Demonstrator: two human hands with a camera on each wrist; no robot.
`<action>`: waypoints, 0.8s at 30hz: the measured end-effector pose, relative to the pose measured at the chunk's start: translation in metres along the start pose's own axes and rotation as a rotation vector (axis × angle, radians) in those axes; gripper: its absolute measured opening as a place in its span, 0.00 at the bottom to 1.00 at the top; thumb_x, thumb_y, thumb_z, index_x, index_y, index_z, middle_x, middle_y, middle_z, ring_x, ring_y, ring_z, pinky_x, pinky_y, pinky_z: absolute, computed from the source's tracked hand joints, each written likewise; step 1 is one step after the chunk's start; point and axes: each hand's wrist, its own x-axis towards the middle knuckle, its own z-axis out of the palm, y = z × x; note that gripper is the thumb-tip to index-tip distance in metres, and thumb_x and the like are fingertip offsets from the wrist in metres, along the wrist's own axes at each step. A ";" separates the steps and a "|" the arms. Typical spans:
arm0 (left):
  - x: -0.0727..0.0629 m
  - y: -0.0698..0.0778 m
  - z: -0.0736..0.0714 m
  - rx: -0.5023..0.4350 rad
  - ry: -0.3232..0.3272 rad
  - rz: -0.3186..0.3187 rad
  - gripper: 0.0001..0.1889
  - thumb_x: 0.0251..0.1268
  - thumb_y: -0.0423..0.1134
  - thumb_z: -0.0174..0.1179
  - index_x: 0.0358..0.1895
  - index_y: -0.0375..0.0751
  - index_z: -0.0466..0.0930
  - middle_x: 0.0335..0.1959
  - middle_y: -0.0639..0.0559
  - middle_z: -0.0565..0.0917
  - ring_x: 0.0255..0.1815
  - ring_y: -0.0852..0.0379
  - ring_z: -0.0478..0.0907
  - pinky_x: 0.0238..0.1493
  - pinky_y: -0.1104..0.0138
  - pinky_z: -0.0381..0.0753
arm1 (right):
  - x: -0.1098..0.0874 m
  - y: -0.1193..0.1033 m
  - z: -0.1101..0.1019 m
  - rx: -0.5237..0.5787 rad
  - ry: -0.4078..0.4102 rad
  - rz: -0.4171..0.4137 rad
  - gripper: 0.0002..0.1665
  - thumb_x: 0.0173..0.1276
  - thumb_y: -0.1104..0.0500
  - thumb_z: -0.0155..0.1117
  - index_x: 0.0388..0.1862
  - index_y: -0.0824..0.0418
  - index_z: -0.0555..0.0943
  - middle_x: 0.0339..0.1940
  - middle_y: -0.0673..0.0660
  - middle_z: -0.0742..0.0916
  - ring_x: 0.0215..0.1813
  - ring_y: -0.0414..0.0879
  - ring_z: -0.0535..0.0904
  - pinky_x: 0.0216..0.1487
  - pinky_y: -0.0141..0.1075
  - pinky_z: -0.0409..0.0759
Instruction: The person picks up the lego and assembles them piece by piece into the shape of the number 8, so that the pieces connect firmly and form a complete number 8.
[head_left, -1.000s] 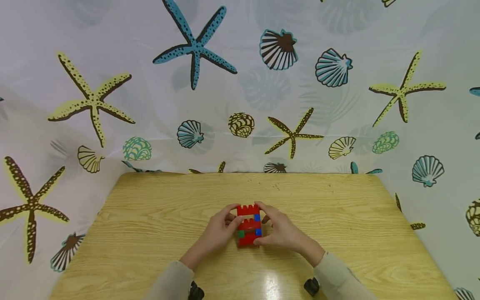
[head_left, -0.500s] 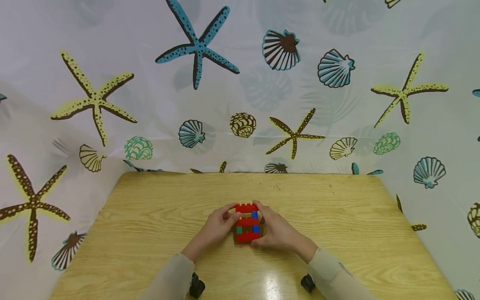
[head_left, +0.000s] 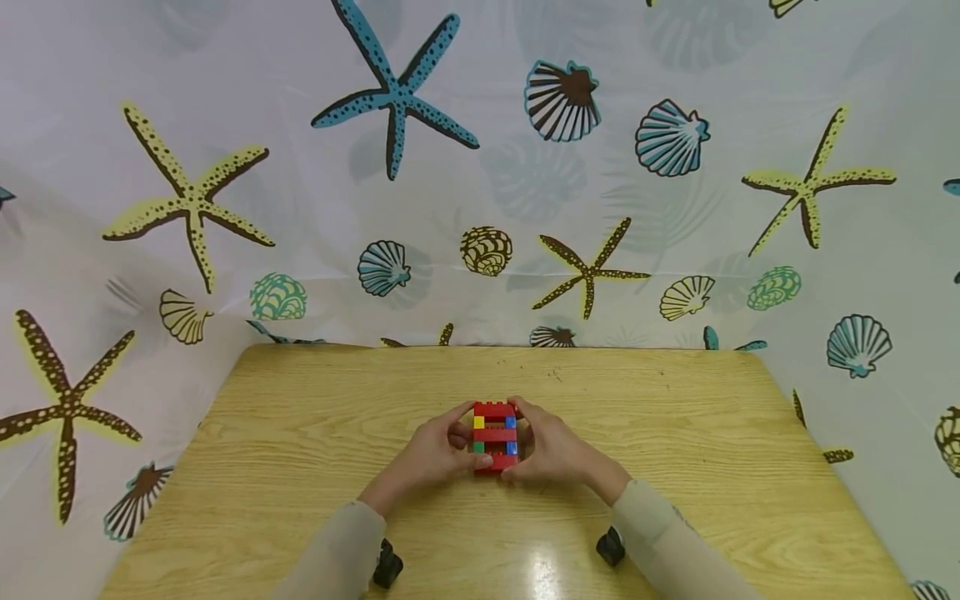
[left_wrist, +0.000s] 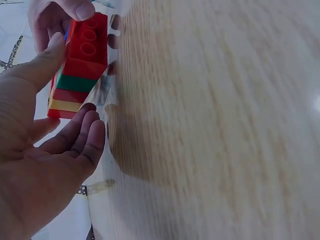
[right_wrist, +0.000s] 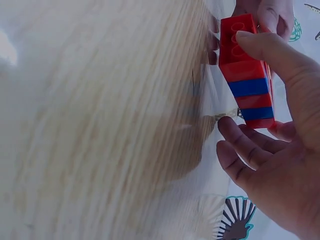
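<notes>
A ladder-like stack of toy building bricks (head_left: 495,435) is held between both hands in the head view. Three long red bricks are spaced by a yellow (head_left: 478,422) and a green brick (head_left: 478,447) on the left and blue bricks (head_left: 512,447) on the right. My left hand (head_left: 433,454) grips the left side, thumb at the nearest red brick and index finger at the far end. From the right, my right hand (head_left: 557,450) grips likewise. In the right wrist view, the right thumb (right_wrist: 267,47) lies on the underside of a red brick (right_wrist: 240,47); the lower fingers hang free.
The stack is over the middle of a wooden table (head_left: 637,408). Around it hangs a white curtain (head_left: 465,183) printed with starfish and shells. Black wrist devices (head_left: 387,567) show below both sleeves.
The stack has moved slightly away from the body and tipped a little. My left thumb has slid from its upper left down to the nearest red brick, uncovering the yellow brick. My right hand follows.
</notes>
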 end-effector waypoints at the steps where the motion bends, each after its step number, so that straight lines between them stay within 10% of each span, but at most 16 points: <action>1: 0.001 0.000 0.000 0.007 -0.007 0.000 0.52 0.59 0.50 0.79 0.83 0.43 0.61 0.51 0.50 0.86 0.49 0.54 0.81 0.56 0.57 0.85 | 0.001 0.002 0.000 -0.001 0.002 -0.008 0.67 0.58 0.51 0.85 0.86 0.63 0.52 0.59 0.57 0.86 0.53 0.48 0.84 0.61 0.48 0.84; 24: 0.004 0.002 -0.005 0.055 -0.062 -0.010 0.49 0.62 0.48 0.78 0.82 0.36 0.61 0.44 0.49 0.83 0.41 0.56 0.77 0.46 0.64 0.81 | 0.008 0.008 -0.005 -0.054 -0.022 0.053 0.70 0.55 0.44 0.86 0.86 0.63 0.55 0.78 0.63 0.73 0.75 0.56 0.72 0.79 0.55 0.68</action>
